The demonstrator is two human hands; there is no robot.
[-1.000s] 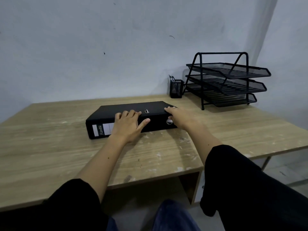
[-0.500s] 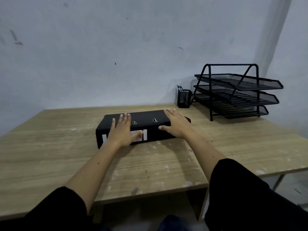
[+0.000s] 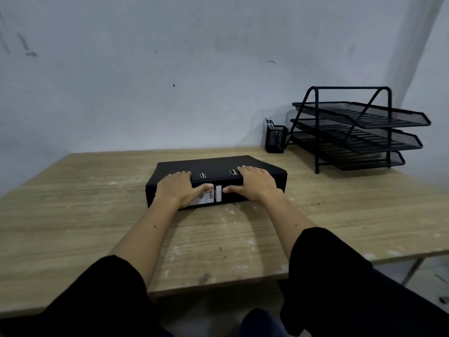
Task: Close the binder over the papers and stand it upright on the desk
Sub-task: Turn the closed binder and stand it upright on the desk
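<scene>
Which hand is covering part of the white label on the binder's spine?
The left hand: its thumb lies across the label, while the right hand rests beside it.

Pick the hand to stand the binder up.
Left, marginally: left hand covers the near-left corner of the black lever-arch binder, thumb on the spine; right hand sits similarly, nearer the black mesh letter tray.
</scene>
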